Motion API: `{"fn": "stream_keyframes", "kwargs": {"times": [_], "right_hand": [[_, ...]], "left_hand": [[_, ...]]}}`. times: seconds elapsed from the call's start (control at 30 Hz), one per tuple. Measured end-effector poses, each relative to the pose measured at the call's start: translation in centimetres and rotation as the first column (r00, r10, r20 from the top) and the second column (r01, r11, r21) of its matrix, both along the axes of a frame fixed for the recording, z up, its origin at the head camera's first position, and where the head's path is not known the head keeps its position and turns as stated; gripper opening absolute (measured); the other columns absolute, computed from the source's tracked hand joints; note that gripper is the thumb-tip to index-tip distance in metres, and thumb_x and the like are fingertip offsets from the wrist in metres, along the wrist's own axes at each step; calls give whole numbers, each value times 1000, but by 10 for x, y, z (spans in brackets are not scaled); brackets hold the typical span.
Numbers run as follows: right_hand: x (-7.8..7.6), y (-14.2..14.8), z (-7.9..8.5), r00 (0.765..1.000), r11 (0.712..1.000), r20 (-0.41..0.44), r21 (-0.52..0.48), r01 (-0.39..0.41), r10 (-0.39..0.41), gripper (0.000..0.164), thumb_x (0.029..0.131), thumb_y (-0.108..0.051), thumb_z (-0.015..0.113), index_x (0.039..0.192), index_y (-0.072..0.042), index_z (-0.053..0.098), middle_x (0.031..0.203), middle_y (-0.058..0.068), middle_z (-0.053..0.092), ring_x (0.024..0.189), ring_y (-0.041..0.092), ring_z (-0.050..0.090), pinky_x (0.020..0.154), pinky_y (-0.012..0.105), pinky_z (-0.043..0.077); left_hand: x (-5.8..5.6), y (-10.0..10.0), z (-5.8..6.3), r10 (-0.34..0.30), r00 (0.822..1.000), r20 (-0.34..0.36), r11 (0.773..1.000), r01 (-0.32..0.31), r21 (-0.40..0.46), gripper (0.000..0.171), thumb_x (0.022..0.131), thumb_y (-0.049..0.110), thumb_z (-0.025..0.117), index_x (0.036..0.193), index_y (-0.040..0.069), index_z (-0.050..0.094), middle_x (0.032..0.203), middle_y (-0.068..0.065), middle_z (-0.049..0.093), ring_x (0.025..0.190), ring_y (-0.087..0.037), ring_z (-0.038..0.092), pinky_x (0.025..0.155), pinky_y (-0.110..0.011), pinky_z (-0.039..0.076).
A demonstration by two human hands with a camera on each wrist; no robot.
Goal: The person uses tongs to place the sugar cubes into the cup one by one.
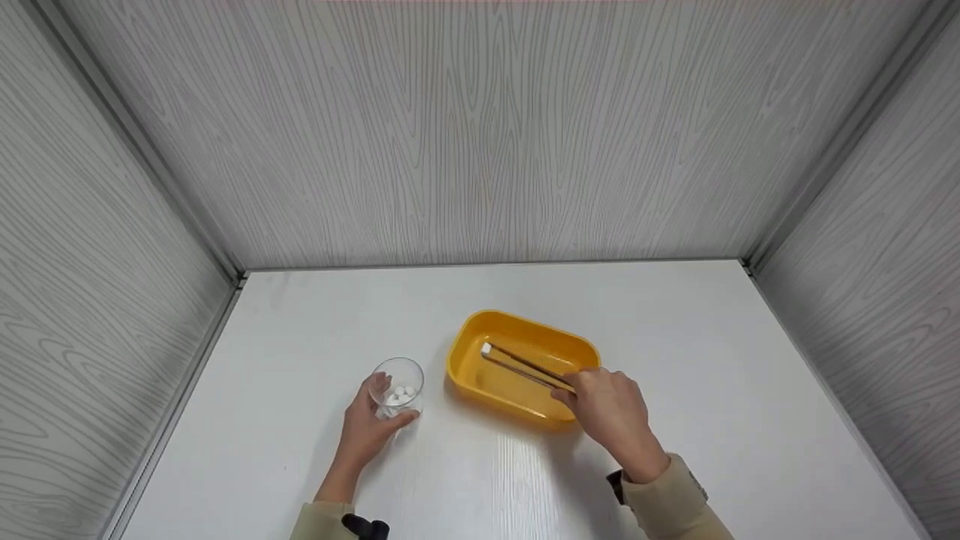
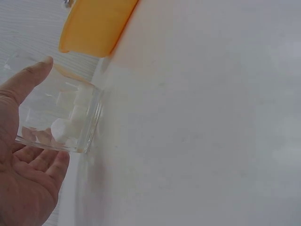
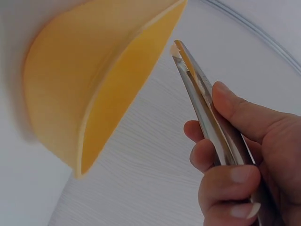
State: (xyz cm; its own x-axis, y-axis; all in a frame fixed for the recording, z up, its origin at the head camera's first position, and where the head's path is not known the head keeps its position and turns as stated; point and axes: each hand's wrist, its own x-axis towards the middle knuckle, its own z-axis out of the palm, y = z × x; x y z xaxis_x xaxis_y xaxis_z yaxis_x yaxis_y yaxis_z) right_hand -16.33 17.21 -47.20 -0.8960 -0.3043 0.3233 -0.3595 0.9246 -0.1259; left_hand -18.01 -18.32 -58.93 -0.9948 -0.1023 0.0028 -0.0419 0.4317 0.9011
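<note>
My left hand (image 1: 365, 429) holds a clear glass (image 1: 386, 400) on the table, thumb on one side and fingers round the other. Several small white pieces (image 1: 403, 393) lie in the bottom of the glass; the left wrist view shows them through its wall. With my right hand (image 1: 611, 409) I grip metal tweezers (image 3: 207, 110) between thumb and fingers. Their serrated tips pinch one small white cube (image 1: 486, 349), which in the head view appears over the yellow basin (image 1: 517, 324). In the right wrist view the tips stand above the basin's rim.
The yellow basin stands on the white table (image 1: 337, 315), just right of the glass. A wood-grained panel (image 1: 480, 150) rises behind the table, with side panels (image 1: 97, 262) at left and right.
</note>
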Motion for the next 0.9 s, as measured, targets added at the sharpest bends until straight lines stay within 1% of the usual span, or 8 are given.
{"fn": "stream_keyframes", "kwargs": {"times": [0.07, 0.27, 0.37, 0.5, 0.63, 0.77, 0.9], "right_hand": [[1, -6, 1, 1000, 1000, -21, 3, -20, 20, 24, 78, -36, 82, 76, -14, 72, 52, -5, 43, 40, 10, 34, 36, 23, 32], [3, -24, 3, 994, 995, -51, -23, -97, 95, 21, 77, -33, 83, 78, -15, 74, 60, -3, 51, 45, 11, 43, 39, 22, 35], [4, -34, 4, 990, 991, -51, -35, -131, 129, 22, 77, -34, 82, 77, -15, 72, 58, -4, 47, 46, 11, 43, 39, 22, 34], [6, -47, 5, 982, 982, -59, -53, -181, 178, 23, 78, -36, 81, 76, -15, 70, 57, -5, 44, 46, 10, 41, 39, 21, 32], [8, -57, 5, 975, 973, -58, -66, -219, 215, 22, 79, -35, 80, 77, -15, 71, 58, -6, 46, 46, 8, 42, 39, 19, 32], [8, -65, 4, 973, 972, -57, -61, -228, 225, 22, 80, -35, 80, 77, -16, 71, 60, -6, 49, 46, 9, 43, 39, 20, 32], [8, -70, 3, 975, 974, -51, -64, -217, 214, 24, 80, -38, 79, 75, -16, 69, 59, -6, 48, 45, 9, 41, 38, 20, 30]], "left_hand": [[0, 1, 0, 6, 1000, 4, 1000, -6, -1, 98, 73, 26, 88, 149, 0, 32, 151, -18, 41, 141, -33, 34, 116, -44, 29], [1, 3, 1, 16, 1000, -1, 1000, -16, 4, 98, 74, 27, 88, 149, 0, 31, 151, -18, 40, 141, -33, 33, 116, -44, 28], [2, 5, 2, 27, 1000, 1, 1000, -27, -2, 98, 74, 27, 87, 149, 0, 31, 151, -19, 39, 141, -33, 33, 116, -44, 28], [3, 8, 3, 47, 999, -11, 999, -47, 0, 96, 74, 24, 87, 148, -2, 32, 150, -22, 39, 140, -35, 35, 115, -44, 31], [3, 11, 2, 65, 998, -28, 998, -65, 6, 94, 74, 22, 87, 147, -3, 33, 149, -23, 40, 139, -36, 37, 114, -44, 33], [4, 15, 2, 85, 996, -30, 996, -85, 16, 95, 74, 20, 87, 148, -3, 31, 149, -23, 40, 139, -36, 36, 114, -45, 33], [4, 17, 1, 104, 994, -26, 994, -104, 15, 94, 74, 20, 87, 148, -3, 32, 148, -23, 42, 138, -36, 37, 113, -46, 34]]}}
